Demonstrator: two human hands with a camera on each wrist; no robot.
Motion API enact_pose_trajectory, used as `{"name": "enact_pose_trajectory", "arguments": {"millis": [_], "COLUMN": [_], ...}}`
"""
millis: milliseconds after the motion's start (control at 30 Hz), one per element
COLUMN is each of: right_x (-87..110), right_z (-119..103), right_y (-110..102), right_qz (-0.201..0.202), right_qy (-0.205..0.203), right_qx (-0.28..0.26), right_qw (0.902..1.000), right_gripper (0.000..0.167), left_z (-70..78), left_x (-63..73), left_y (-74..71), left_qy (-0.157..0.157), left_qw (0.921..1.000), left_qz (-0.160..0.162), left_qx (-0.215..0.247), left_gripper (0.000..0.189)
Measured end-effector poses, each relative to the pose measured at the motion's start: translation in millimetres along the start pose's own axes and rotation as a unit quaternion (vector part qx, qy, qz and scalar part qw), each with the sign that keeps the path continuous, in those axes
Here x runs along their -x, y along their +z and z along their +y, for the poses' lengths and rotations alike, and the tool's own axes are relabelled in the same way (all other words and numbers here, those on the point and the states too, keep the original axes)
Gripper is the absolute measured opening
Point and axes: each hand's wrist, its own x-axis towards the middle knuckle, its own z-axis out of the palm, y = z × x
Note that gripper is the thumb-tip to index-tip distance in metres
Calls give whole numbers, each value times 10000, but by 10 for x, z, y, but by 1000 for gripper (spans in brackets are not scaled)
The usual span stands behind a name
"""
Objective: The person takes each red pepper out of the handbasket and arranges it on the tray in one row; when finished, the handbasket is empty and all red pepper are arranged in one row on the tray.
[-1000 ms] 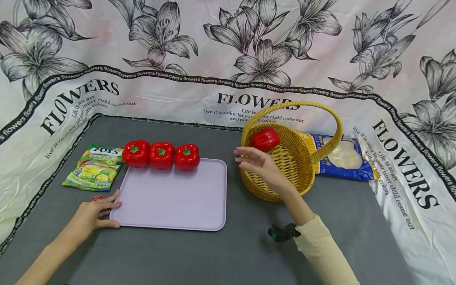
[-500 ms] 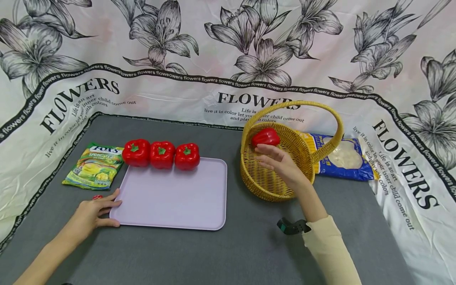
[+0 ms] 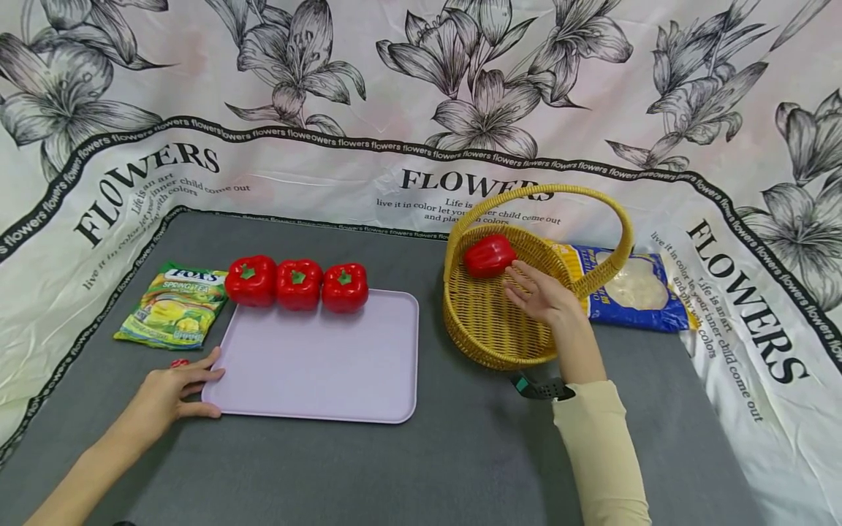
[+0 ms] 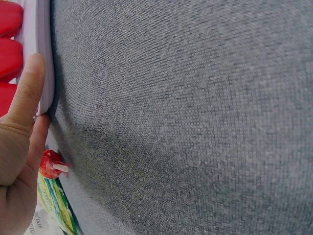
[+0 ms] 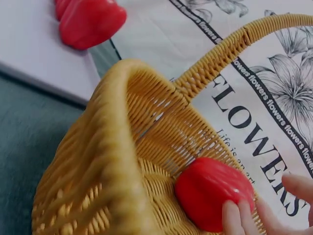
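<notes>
My left hand (image 3: pixel 161 394) touches the near left corner of a pale lilac tray (image 3: pixel 316 365), its fingers against the side edge and the thumb (image 4: pixel 30 88) straight along the rim. Three red bell peppers (image 3: pixel 299 285) stand in a row along the tray's far edge, green stems up. At right, a fourth red bell pepper (image 3: pixel 488 256) lies on its side inside a yellow wicker basket (image 3: pixel 487 329). My right hand (image 3: pixel 542 296) reaches over the basket with extended fingers. In the right wrist view its fingertips overlap this bell pepper (image 5: pixel 212 191).
A green and yellow candy bag (image 3: pixel 176 307) lies left of the tray, with a small red wrapped candy (image 4: pixel 51 164) near my left hand. Behind the basket lies a blue and yellow food bag (image 3: pixel 641 288). The basket's tall handle (image 3: pixel 542 191) arches overhead. Flower-printed cloth hangs at the back.
My right hand has moved rightward over the basket, from its left rim to the right side of the bell pepper inside. My left hand stays at the tray.
</notes>
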Motion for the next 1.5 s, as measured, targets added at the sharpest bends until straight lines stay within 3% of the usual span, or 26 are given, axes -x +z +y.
{"name": "enact_pose_trajectory", "arguments": {"millis": [33, 133, 267, 433, 667, 867, 1100, 1333, 1433, 1500], "right_x": [-83, -174, -202, -258, -406, -482, -615, -1116, -1019, -773], "right_z": [-10, -47, -89, -135, -162, -164, -161, -159, -144, -134], "right_y": [-59, -34, 129, 253, 279, 288, 278, -139, -6, 215], "right_qz": [-10, 492, 1312, 1688, 1677, 1800, 1848, 1582, 1573, 1632], "right_qy": [50, 262, 404, 544, 663, 745, 850, 924, 842, 761], "right_qx": [-231, -763, -982, -1249, -1321, -1657, -1764, -1814, -1759, -1694], "right_qw": [9997, 9955, 9857, 9762, 9747, 9667, 9631, 9662, 9681, 9690], "right_gripper": [60, 65, 75, 80, 81, 79, 77, 75, 69, 67], "left_z": [-1, 5, 13, 16, 16, 12, 21, 39, 42, 47], "left_x": [2, 9, 13, 10, 12, 12, 11, 4, 4, 5], "left_y": [-1, -3, -12, -25, -12, 2, -1, -10, -14, -18], "left_qy": [-2, -45, -135, -123, -59, 89, 8, -72, -96, -128], "left_qw": [10000, 10000, 9998, 9998, 10000, 9999, 10000, 10000, 9999, 9999], "left_qz": [9, -11, -71, -34, -3, 104, 30, -49, -72, -101], "left_qx": [-10, -60, -131, -135, 54, 11, 27, -6, -41, -55], "left_gripper": [61, 61, 62, 62, 61, 61, 61, 60, 60, 60]}}
